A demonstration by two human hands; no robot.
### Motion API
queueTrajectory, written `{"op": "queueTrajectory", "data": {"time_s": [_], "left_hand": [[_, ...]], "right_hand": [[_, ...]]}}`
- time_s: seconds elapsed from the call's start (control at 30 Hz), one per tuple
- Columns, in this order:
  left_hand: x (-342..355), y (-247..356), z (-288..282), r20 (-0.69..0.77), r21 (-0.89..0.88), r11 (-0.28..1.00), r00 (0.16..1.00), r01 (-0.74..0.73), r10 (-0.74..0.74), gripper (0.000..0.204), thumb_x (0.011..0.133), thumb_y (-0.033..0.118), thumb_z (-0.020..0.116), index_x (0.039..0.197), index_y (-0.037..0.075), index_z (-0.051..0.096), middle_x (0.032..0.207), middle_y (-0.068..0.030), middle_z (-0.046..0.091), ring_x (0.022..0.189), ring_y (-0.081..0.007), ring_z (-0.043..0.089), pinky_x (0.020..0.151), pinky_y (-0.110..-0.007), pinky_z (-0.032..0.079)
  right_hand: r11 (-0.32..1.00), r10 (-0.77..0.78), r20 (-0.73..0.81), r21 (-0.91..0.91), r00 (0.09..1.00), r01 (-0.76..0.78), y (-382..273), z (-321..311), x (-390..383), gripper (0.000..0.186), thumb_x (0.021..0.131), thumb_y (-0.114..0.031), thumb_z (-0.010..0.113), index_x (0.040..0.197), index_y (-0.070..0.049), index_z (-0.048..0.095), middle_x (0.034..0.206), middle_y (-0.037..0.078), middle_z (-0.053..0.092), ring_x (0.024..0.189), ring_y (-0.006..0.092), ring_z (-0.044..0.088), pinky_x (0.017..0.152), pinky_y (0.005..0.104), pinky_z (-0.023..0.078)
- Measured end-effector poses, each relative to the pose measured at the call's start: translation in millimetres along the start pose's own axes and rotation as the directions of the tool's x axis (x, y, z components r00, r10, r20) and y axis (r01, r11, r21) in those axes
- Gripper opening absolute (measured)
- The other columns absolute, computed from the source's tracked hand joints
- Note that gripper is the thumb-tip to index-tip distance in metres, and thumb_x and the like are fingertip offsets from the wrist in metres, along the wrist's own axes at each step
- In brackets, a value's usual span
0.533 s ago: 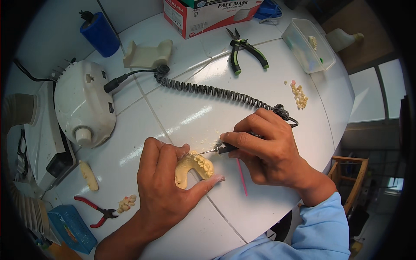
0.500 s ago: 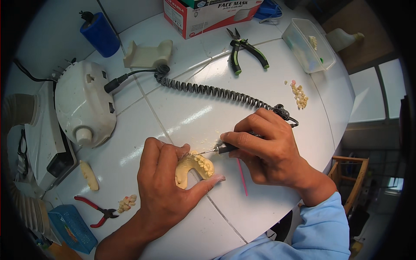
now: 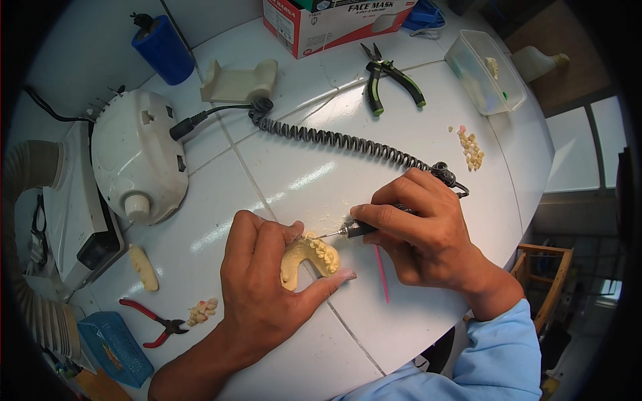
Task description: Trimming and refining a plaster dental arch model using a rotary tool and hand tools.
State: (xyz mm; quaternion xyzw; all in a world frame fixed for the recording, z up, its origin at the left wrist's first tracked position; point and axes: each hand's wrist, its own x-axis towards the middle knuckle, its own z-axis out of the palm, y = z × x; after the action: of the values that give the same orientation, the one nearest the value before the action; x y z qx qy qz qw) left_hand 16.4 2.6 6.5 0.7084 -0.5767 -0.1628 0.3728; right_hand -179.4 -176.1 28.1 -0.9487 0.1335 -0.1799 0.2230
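My left hand [image 3: 267, 287] grips a pale yellow horseshoe-shaped dental cast [image 3: 306, 255] with teeth along it, thumb on its right side and fingers at its back. My right hand [image 3: 428, 234] is closed round a black and silver rotary handpiece [image 3: 358, 227], whose thin metal bit touches or nearly touches the cast's upper edge. Yellow crumbs lie just beyond the cast. A coiled black cord [image 3: 341, 144] runs from the handpiece to a white control unit [image 3: 137, 160] at the left. A thin pink stick [image 3: 382, 277] lies under and below my right hand.
Black-green pliers [image 3: 394, 80], a mask box [image 3: 338, 23], a plastic container [image 3: 485, 73], tooth pieces [image 3: 471, 150] and a beige holder [image 3: 237, 83] lie farther back. At left are a blue cylinder [image 3: 164, 53], red pliers [image 3: 150, 334], a blue basket [image 3: 117, 351] and a yellowish oblong piece [image 3: 144, 271].
The whole scene has shifted slightly to the right in the view, the back of the table also a little upward. Both hands keep their grips and their places around the cast.
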Motion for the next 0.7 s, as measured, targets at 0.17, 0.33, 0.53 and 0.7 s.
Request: {"op": "queueTrajectory", "data": {"time_s": [0.17,0.33,0.53,0.7], "left_hand": [[0.2,0.5,-0.1,-0.001,0.003,1.0,1.0,0.002,-0.002,0.073,0.067,0.031,0.112,0.108,-0.003,0.062,0.108,-0.0158,0.054,0.09,-0.027,0.063,0.082,-0.04,0.062],[0.6,1.3,-1.0,0.004,0.006,1.0,1.0,0.004,-0.004,0.074,0.067,0.031,0.112,0.108,-0.003,0.062,0.107,-0.0158,0.053,0.09,-0.027,0.062,0.083,-0.04,0.062],[0.5,1.0,-0.9,0.007,0.017,1.0,1.0,0.003,-0.003,0.074,0.067,0.03,0.112,0.108,-0.004,0.062,0.107,-0.0158,0.053,0.091,-0.027,0.062,0.083,-0.04,0.062],[-0.9,-3.0,1.7,-0.011,-0.031,0.999,1.0,-0.018,0.018,0.072,0.071,0.027,0.109,0.117,-0.009,0.068,0.107,-0.0158,0.052,0.09,-0.0277,0.059,0.073,-0.041,0.053]], "right_hand": [[1.0,-0.004,-0.003,0.0,1.0,0.004,-0.3,-0.6,0.4,0.036,0.076,-0.011,0.09,0.111,-0.012,0.08,0.097,0.003,0.066,0.083,0.0257,0.061,0.071,0.0409,0.048],[1.0,-0.002,-0.001,-0.002,1.0,0.002,-0.6,-0.9,1.0,0.037,0.075,-0.01,0.09,0.111,-0.012,0.08,0.096,0.003,0.066,0.083,0.0259,0.061,0.07,0.0415,0.048],[1.0,0.005,0.004,-0.001,1.0,-0.005,-1.3,-1.4,1.1,0.036,0.076,-0.01,0.09,0.111,-0.012,0.08,0.096,0.004,0.066,0.083,0.0258,0.061,0.07,0.0413,0.048],[1.0,0.01,0.005,-0.001,1.0,-0.01,-1.6,-2.1,1.0,0.036,0.076,-0.009,0.089,0.111,-0.011,0.08,0.096,0.004,0.066,0.083,0.0256,0.061,0.07,0.0413,0.048]]}}
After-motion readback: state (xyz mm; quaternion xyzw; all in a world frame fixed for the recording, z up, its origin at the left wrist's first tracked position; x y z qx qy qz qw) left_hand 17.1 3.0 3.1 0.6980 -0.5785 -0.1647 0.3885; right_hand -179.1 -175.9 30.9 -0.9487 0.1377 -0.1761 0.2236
